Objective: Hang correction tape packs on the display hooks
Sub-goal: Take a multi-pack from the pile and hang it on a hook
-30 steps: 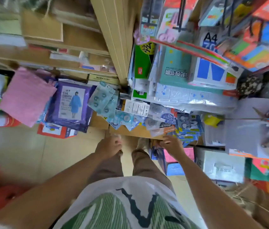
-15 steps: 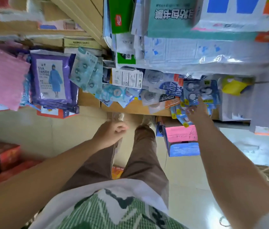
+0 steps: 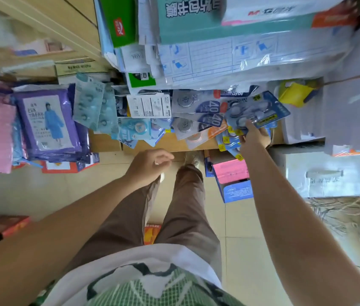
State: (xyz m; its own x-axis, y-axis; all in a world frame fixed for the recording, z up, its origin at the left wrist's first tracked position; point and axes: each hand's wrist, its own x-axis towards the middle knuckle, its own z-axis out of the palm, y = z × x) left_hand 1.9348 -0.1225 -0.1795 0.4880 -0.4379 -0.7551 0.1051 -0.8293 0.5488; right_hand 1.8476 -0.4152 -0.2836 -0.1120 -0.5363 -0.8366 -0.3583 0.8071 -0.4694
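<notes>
The blue correction tape pack (image 3: 257, 110), a flat glossy card with round clear blisters, is tilting out from the crowded display at the right. The right hand (image 3: 254, 138) is pinching its lower edge between thumb and curled fingers. Just beneath, more blue packs with yellow labels (image 3: 227, 140) are fanning out, and the hooks behind them are lying hidden. To the left, shiny carded packs marked 40 (image 3: 199, 111) are overlapping one another.

The left hand (image 3: 149, 164) is hovering lower, above the tile floor (image 3: 42, 195), fingers loosely curled. Something pale is glinting at the fingertips, and I cannot tell whether it is holding anything.

Below the right hand, a blue and pink carton (image 3: 234, 182) is sitting open on the floor, its contents unreadable. Far left, purple raincoat packets (image 3: 46, 122) in slick plastic are hanging.
</notes>
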